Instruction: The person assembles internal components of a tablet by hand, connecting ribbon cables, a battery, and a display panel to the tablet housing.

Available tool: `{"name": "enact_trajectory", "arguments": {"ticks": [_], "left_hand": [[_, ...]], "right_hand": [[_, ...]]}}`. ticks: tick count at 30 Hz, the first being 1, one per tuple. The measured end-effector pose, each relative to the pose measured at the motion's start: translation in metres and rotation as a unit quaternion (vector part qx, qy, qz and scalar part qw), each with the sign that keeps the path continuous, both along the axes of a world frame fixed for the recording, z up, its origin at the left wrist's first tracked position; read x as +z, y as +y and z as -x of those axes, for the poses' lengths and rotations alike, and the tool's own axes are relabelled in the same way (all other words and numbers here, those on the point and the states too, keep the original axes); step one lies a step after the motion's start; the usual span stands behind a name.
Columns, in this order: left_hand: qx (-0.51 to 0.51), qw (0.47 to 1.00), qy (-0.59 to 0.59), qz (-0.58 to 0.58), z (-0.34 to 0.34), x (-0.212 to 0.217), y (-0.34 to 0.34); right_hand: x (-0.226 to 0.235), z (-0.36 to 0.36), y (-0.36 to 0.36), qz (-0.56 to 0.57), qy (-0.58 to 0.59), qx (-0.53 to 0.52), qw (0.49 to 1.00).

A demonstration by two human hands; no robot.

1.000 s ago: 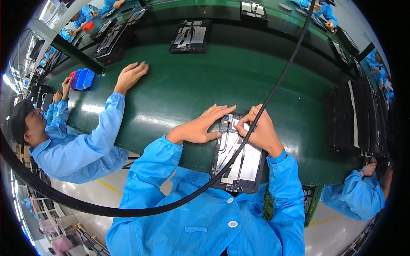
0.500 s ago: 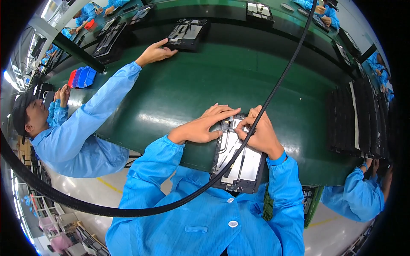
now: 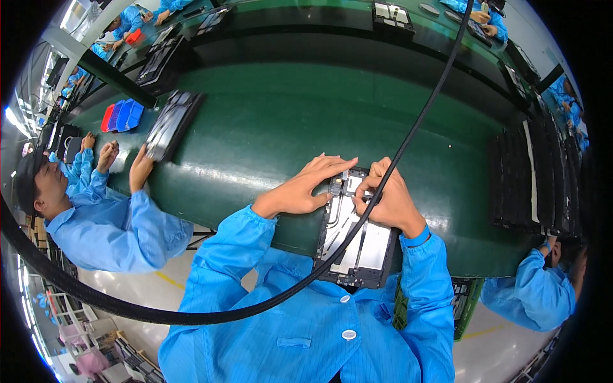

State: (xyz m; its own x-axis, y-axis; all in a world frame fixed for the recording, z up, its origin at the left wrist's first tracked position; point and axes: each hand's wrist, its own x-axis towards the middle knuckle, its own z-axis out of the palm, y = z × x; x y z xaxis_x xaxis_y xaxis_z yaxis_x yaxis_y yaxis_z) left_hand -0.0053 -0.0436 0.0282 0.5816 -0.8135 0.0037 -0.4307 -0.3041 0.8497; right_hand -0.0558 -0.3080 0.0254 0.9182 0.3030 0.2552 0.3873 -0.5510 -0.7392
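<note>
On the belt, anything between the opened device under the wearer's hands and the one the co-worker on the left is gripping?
Head view: only bare green belt lies between the opened device under both hands and the co-worker's device. No parts or tools sit on that stretch.

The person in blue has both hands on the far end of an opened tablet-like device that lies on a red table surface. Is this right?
Not quite. The head view shows the table surface is dark green, not red. The rest holds: the left hand and the right hand both rest on the far end of the opened tablet-like device.
</note>
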Motion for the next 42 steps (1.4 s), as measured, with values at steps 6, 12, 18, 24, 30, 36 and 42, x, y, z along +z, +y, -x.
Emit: {"name": "enact_trajectory", "arguments": {"ticks": [6, 12, 18, 24, 30, 36, 42], "left_hand": [[0.241, 0.949, -0.175, 0.109, 0.050, -0.023, -0.002], [0.224, 0.938, -0.248, 0.094, 0.074, -0.024, -0.001], [0.216, 0.920, -0.316, 0.078, 0.074, -0.032, -0.003], [0.236, 0.914, -0.323, 0.060, 0.072, -0.023, -0.012], [0.237, 0.906, -0.350, 0.028, 0.072, -0.019, -0.014], [0.213, 0.897, -0.387, 0.024, 0.063, -0.021, -0.011], [0.119, 0.894, -0.430, 0.042, 0.055, -0.009, -0.027]], "right_hand": [[0.001, -0.002, 0.001, 0.010, 0.004, 0.014, 1.000], [0.002, -0.001, 0.002, 0.015, -0.007, 0.001, 1.000], [-0.002, 0.001, 0.000, -0.021, -0.008, 0.010, 1.000], [0.000, 0.000, 0.000, -0.030, -0.015, 0.013, 0.999], [0.011, 0.000, -0.015, -0.051, -0.052, 0.004, 0.997], [0.014, 0.009, -0.039, -0.011, -0.046, -0.044, 0.998], [0.008, 0.026, -0.053, -0.023, -0.023, -0.091, 0.995]]}}
